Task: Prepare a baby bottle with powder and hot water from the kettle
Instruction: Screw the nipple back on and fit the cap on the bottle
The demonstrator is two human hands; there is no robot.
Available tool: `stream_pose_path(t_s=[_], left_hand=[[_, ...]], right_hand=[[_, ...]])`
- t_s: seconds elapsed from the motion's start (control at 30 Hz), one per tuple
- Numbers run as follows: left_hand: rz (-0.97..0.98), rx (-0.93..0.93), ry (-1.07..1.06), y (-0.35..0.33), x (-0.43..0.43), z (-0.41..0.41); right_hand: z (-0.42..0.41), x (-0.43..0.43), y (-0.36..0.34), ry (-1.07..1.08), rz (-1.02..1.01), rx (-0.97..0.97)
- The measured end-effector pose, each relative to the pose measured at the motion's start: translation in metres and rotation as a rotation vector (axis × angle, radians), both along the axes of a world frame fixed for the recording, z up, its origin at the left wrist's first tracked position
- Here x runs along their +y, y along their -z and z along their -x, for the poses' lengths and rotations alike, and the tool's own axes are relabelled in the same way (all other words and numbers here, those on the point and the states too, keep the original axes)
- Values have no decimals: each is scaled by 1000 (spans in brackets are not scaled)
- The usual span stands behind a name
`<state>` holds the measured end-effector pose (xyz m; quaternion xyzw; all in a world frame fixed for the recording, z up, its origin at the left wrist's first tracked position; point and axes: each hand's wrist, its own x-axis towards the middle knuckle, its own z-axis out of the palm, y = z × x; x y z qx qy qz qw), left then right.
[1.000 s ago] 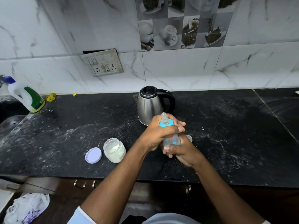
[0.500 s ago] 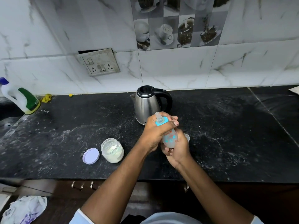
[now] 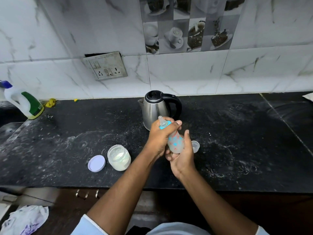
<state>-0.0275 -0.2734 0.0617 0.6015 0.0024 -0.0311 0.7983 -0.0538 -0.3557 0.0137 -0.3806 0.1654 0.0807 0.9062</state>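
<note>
A small baby bottle point(image 3: 176, 142) with blue and red print, a blue collar and a clear teat is held tilted to the left above the black counter point(image 3: 237, 133). My left hand point(image 3: 160, 135) grips its collar and neck. My right hand point(image 3: 183, 156) cups the bottle's base from below. Just behind them stands a steel kettle point(image 3: 155, 109) with a black lid and handle. An open glass jar of white powder point(image 3: 119, 157) sits left of my hands, its lilac lid point(image 3: 96, 163) lying beside it.
A clear bottle cap point(image 3: 195, 146) lies on the counter right of my hands. A white and green detergent bottle point(image 3: 23, 100) stands at the far left by a yellow scrap point(image 3: 50, 102). A wall socket point(image 3: 105, 66) hangs above. A crumpled cloth point(image 3: 25, 219) lies on the floor.
The bottle has tipped from upright to leaning left, and my right hand has shifted lower under its base. My left hand keeps its grip on the collar.
</note>
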Motion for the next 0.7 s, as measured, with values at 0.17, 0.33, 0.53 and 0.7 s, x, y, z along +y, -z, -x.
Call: stream_pose_path(t_s=[0.17,0.33,0.53,0.7], left_hand=[[-28,-31,11,-1,-7,-3],[-67,-19,46,5,-2,-6],[-33,-11,99,7,3,-6],[-59,7,125,5,6,-5]], right_hand=[[-4,3,-4,86,92,68],[-5,-2,-3,-53,3,152],[-6,-8,0,-193,-44,198],[-10,-12,4,-251,-36,236]])
